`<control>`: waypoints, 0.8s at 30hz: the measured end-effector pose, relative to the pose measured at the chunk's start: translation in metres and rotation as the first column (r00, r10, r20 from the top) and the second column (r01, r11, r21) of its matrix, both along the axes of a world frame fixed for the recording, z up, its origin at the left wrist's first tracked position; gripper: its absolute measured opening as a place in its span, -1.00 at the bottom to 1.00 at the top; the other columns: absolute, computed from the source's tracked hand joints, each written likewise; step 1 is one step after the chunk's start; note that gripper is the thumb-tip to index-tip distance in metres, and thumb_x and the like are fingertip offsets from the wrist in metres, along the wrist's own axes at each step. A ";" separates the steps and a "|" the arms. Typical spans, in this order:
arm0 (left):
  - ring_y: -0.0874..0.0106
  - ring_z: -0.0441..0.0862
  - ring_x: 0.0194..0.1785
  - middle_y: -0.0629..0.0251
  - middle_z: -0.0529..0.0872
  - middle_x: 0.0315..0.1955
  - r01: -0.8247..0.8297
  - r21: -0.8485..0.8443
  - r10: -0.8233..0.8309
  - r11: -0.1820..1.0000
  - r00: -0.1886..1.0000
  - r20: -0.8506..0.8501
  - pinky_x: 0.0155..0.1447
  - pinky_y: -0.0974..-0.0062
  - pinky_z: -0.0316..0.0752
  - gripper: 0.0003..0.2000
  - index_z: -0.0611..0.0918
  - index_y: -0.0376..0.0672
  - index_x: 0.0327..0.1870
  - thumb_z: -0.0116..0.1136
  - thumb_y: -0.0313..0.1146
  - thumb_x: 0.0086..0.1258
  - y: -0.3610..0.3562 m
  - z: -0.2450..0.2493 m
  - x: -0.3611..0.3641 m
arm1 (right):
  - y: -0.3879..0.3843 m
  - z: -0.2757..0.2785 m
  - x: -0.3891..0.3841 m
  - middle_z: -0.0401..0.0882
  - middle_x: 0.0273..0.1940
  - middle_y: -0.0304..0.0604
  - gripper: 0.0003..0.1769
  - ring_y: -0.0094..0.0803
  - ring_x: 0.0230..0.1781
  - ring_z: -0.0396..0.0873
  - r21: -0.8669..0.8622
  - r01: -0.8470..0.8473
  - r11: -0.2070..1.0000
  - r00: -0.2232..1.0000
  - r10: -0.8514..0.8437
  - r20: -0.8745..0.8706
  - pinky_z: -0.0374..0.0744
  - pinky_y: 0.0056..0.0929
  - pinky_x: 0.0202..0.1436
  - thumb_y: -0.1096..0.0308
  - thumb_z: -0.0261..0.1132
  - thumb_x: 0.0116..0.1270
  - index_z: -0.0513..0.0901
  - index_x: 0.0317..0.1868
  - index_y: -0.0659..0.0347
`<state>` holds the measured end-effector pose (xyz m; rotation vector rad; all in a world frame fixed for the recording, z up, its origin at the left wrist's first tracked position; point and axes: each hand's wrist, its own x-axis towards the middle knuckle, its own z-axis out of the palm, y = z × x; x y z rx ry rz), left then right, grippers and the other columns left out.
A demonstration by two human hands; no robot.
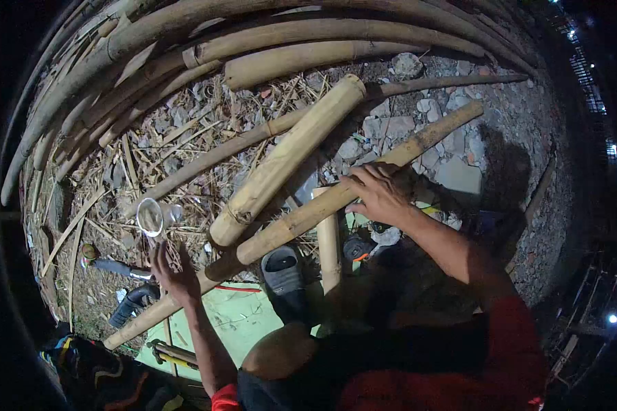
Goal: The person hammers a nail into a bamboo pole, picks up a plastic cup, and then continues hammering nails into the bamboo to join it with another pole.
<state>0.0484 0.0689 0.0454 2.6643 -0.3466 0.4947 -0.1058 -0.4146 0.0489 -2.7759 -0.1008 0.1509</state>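
Note:
A long bamboo pole [288, 229] runs diagonally in front of me, from the lower left to the upper right. My right hand [380, 192] lies over its upper half, fingers curled across the top and thumb on the near side. My left hand [175, 270] is beside the pole's lower part, fingers apart and reaching forward. Right at those fingertips is a clear plastic cup [175, 214], tipped with its white rim toward me. A thicker bamboo piece [291, 161] lies just beyond the pole, and a short bamboo post [330, 253] shows beneath it.
Long bamboo poles [336, 31] are piled at the back. Rubble [391, 127] and bamboo splinters cover the ground. A pale green sheet [236, 318] lies near my grey shoe [283, 274]. A grey-handled tool [120, 267] and a black curved object [134, 303] lie at left.

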 end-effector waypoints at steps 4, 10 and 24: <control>0.02 0.61 0.30 0.05 0.67 0.23 0.052 -0.061 -0.054 0.997 0.998 -0.031 0.39 0.06 0.48 -0.56 0.67 -0.18 0.22 0.50 -0.49 0.31 -0.008 -0.004 -0.029 | -0.001 -0.009 0.005 0.49 0.30 -0.03 -0.14 -0.02 0.33 0.44 -0.042 -0.015 0.999 0.998 0.012 -0.063 0.33 0.06 0.49 0.02 0.63 0.13 0.55 0.42 0.12; -0.01 0.50 0.38 0.02 0.60 0.27 0.259 -0.158 -0.286 0.953 0.941 -0.180 0.44 0.02 0.41 -0.38 0.63 -0.14 0.30 0.56 -0.48 0.13 -0.064 -0.003 -0.025 | -0.005 -0.015 0.007 0.50 0.30 -0.03 -0.17 -0.03 0.32 0.44 -0.054 -0.015 0.998 0.995 0.009 -0.098 0.32 0.05 0.47 -0.03 0.61 0.14 0.60 0.39 0.11; -0.07 0.70 0.20 -0.15 0.68 0.18 0.508 -0.116 -0.452 0.853 0.610 -0.651 0.20 0.00 0.61 -0.08 0.37 -0.14 0.52 0.58 -0.03 0.14 -0.217 0.023 0.052 | -0.024 0.010 0.012 0.45 0.38 0.14 -0.16 0.13 0.24 0.60 0.294 0.271 0.917 0.962 -0.271 -0.039 0.62 -0.07 0.25 -0.07 0.57 0.28 0.52 0.44 0.20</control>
